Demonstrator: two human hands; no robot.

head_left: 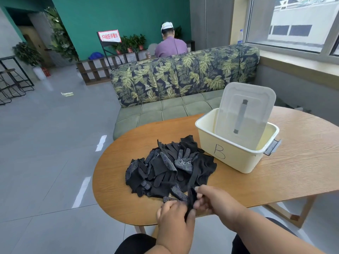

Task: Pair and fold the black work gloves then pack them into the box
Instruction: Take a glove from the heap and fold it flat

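We pinch one black glove (191,198) between our left hand (174,215) and right hand (214,200), near the glove pile (168,167) on the surface (275,180); the box (236,145) stands beside, lid (245,110) leaning inside

There is one view only, from the person's head. It looks forward and down, close above the hands (192,206), over the table (275,180) toward the sofa (183,76).

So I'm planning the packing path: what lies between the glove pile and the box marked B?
In the head view, almost nothing: the pile of black gloves nearly reaches the cream box, with only a sliver of bare wooden table.
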